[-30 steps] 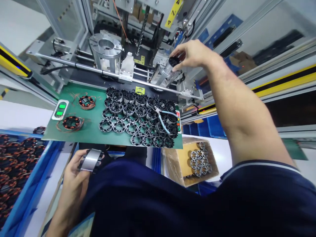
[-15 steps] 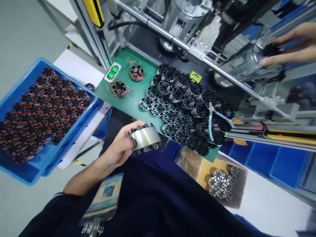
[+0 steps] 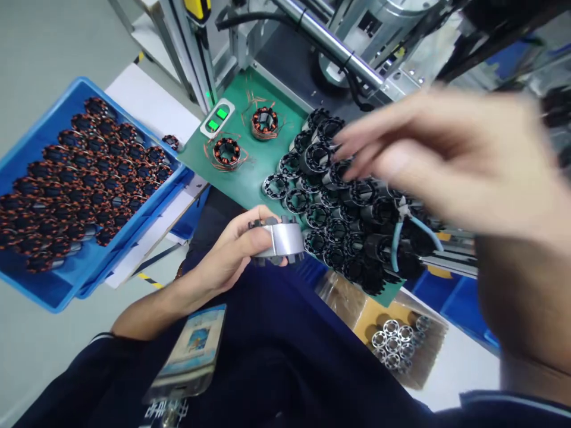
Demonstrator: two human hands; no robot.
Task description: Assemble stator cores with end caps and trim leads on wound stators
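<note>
My left hand [image 3: 241,244] is closed around a stator core [image 3: 288,239], a silver ring with black toothed insulation on both ends, held in front of my body. My right hand [image 3: 428,160] is blurred by motion over the stacked unwound stator cores [image 3: 316,214]. Its fingers stretch out with nothing seen in them, and it hides part of the stack. These cores stand on a green mat [image 3: 243,190]. Two copper-wound stators [image 3: 264,123] with loose wire ends sit at the mat's left part.
Pliers with light blue handles [image 3: 395,244] lie on the stack. At left, a blue bin [image 3: 57,300] holds many wound stators. A carton [image 3: 422,368] with bare metal rings is at lower right. Behind the mat runs a machine's metal bar [image 3: 328,44]. A green-lit display [image 3: 217,119] lies on the mat.
My right hand has left the machine at the upper right and come left over the stacked cores. My left hand has turned the stator core slightly and shifted a little right.
</note>
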